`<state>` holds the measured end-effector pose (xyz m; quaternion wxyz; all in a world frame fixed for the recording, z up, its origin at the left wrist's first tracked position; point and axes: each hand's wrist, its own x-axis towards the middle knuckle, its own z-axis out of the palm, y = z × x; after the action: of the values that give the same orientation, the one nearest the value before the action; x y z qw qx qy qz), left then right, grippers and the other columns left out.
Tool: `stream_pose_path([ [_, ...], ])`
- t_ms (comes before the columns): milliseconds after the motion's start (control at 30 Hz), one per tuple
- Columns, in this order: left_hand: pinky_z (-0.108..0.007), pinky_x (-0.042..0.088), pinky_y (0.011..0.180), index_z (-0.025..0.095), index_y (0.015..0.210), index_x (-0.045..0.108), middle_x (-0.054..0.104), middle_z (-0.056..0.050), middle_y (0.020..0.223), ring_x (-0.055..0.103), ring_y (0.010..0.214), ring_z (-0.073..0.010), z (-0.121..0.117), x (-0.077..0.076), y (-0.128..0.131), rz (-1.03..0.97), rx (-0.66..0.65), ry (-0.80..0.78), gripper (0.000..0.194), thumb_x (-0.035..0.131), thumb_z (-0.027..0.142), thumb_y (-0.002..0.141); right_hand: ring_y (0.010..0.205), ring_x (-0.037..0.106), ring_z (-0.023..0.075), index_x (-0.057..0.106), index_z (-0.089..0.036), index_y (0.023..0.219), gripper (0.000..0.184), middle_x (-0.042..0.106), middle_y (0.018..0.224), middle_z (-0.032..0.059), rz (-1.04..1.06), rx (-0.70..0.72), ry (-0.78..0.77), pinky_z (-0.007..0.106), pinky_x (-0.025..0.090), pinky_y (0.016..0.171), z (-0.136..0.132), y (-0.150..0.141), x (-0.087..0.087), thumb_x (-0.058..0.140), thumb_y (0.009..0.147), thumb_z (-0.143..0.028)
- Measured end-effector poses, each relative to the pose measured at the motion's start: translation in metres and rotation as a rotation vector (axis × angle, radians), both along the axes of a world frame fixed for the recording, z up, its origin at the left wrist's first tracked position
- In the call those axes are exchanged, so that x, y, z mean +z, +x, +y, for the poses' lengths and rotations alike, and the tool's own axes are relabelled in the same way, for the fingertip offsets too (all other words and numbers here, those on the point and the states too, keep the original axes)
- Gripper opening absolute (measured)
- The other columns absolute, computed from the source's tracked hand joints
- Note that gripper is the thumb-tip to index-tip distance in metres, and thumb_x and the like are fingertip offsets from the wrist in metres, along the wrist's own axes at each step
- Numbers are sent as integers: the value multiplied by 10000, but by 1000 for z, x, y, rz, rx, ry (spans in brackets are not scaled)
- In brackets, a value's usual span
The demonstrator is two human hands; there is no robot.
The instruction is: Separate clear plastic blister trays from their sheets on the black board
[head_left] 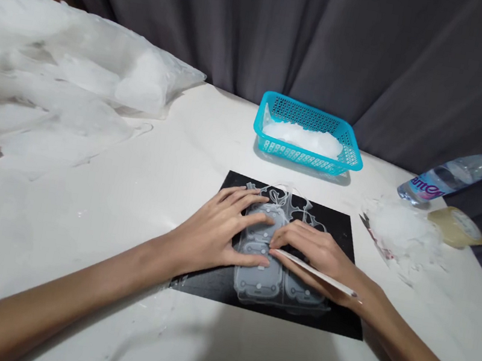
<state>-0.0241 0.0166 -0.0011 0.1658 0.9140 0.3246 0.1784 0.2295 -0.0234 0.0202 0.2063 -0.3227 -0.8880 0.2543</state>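
A translucent moulded plastic sheet (259, 276) with several rounded rectangular panels lies on a black mat (343, 326). My left hand (222, 226) rests on its left side with the fingers spread, pressing on the panels. My right hand (319, 251) pinches a slim white pen-like tool (322, 275), whose rear end slants toward my right wrist. The tip of this tool is hidden by my fingers, near the seam between the panels. Loose curled plastic strips (282, 196) lie along the sheet's far edge.
Behind the mat stands a turquoise basket (303, 161) with whitish translucent pieces inside. A large clear bag (81, 57) of whitish material fills the left back. On the right are a tilted water bottle (447, 176), a yellowish container (457, 227) and a heap of plastic scraps (407, 231).
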Motion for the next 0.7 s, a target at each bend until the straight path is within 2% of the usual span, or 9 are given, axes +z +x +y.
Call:
stream_pose_path([
  [300,-539,250,1282,278,1289,657,498,-84,1578,417,1496,-325,2,-1,0,34,2,-1,642,687,736,840,949,702,208,612,-201,1081,91,749,1017,75,-21,-32,210,362,527,854,-2,0,-5,528,1076,-236],
  [500,-540,251,1282,279,1298,656,495,-85,1580,404,1504,-334,1,0,1,41,1,-2,656,681,746,838,1017,685,202,617,-225,1115,74,726,1071,54,22,-44,19,376,512,947,-4,3,1,567,1065,-247],
  [700,-542,233,1287,268,1310,652,498,-92,1573,416,1491,-343,1,-1,1,24,-8,1,672,655,758,851,1006,662,212,638,-224,1088,70,721,1044,49,69,-40,-16,368,528,916,-1,-3,-3,578,1056,-242],
])
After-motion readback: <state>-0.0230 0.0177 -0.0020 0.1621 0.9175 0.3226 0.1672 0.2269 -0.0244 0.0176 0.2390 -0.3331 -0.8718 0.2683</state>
